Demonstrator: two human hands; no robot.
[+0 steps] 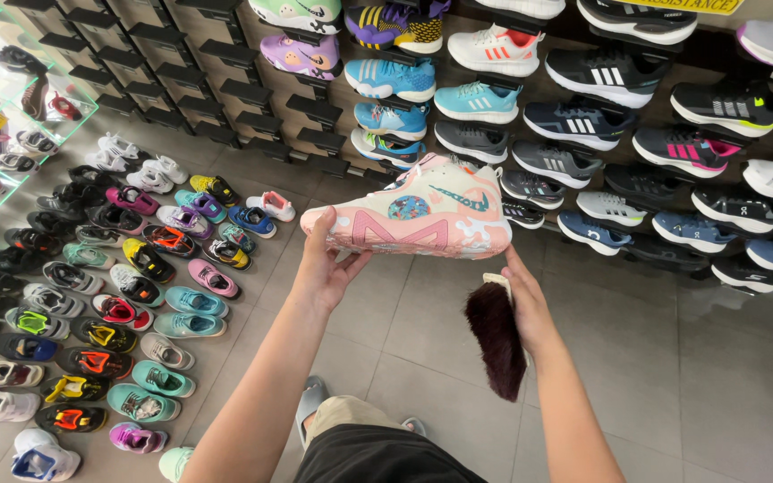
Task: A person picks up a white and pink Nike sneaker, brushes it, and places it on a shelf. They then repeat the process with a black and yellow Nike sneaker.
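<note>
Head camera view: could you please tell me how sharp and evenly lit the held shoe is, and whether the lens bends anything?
Head view: the pink shoe is sharp and evenly lit, without glare, between left hand and right hand; the floor tiles carry a soft sheen; the wall racks splay outward, wide-angle distortion.

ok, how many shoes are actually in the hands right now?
1. A pink sneaker is held up in front of the wall display, left hand under its toe, right hand near its heel. The right hand also holds a dark brush. No other shoe is held.
</note>
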